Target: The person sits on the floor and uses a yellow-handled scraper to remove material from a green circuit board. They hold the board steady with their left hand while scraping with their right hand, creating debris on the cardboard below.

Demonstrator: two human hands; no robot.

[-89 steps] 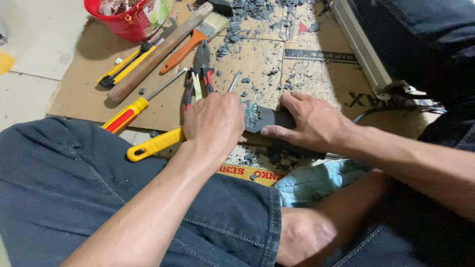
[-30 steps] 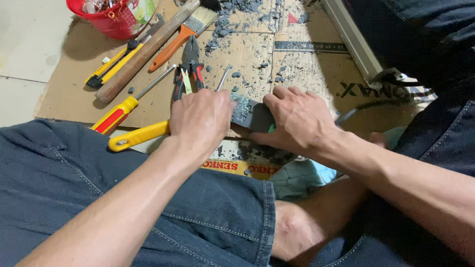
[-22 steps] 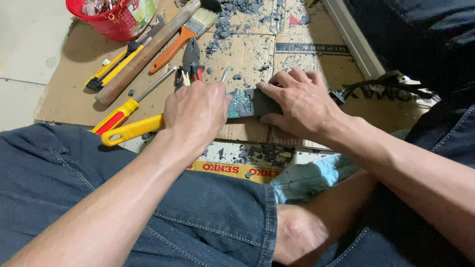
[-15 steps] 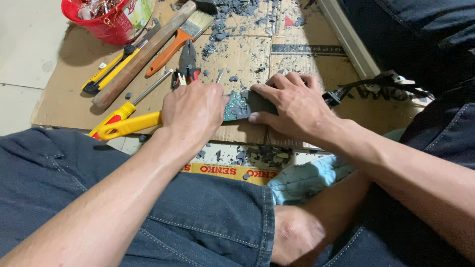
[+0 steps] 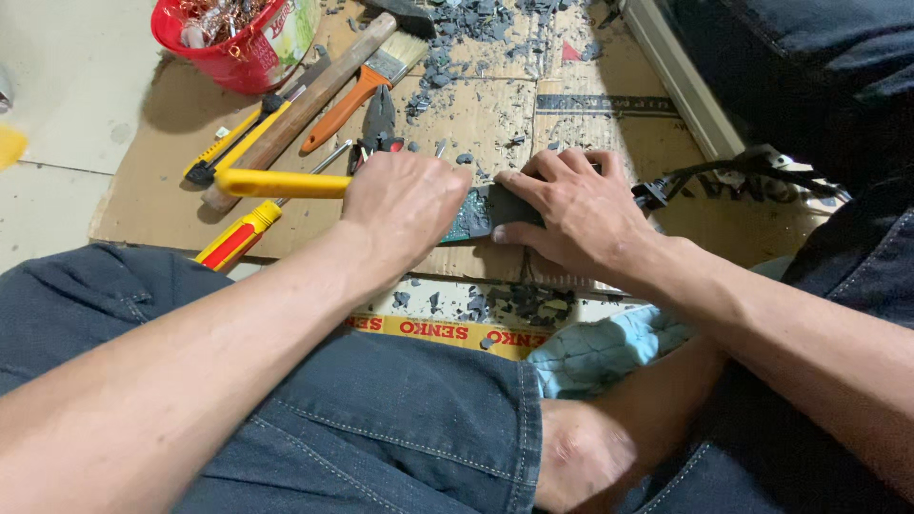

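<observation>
**A:** What do I have under my hands right now?

**B:** From my seat, my right hand (image 5: pixel 583 211) lies flat on a dark slab-shaped piece (image 5: pixel 495 207) on the cardboard sheet (image 5: pixel 152 190), fingers (image 5: pixel 557 167) spread and pressing down on it. The piece sits in the middle of the cardboard, just beyond my knees, and a greenish, chipped patch shows at its left end.

**A:** And the left?

**B:** My left hand (image 5: pixel 405 205) is curled into a fist around a tool with a yellow handle (image 5: pixel 281 183). The handle sticks out to the left, roughly level. The working end is hidden under my hand, right at the left end of the dark piece, so I cannot tell what kind of tip it has.

**A:** What lies around them?

**B:** Grey chips (image 5: pixel 476 24) are scattered over the far part of the cardboard, and more lie near its front edge (image 5: pixel 514 303). Left of my fist there's a red-and-yellow handled screwdriver (image 5: pixel 238 236) at the near edge. Farther out are pliers with dark grips (image 5: pixel 379 128), a paintbrush with an orange handle (image 5: pixel 367 90), a long wooden handle (image 5: pixel 305 105), and a yellow-and-black tool (image 5: pixel 228 152) beside it. A red bucket (image 5: pixel 224 43) stands at the far left corner.

**A:** Anything on the right?

**B:** A black cable (image 5: pixel 724 176) runs off the dark piece's right side, and a pale metal rail (image 5: pixel 681 76) lies far right. A light blue cloth (image 5: pixel 609 347) is tucked near my leg.
</observation>
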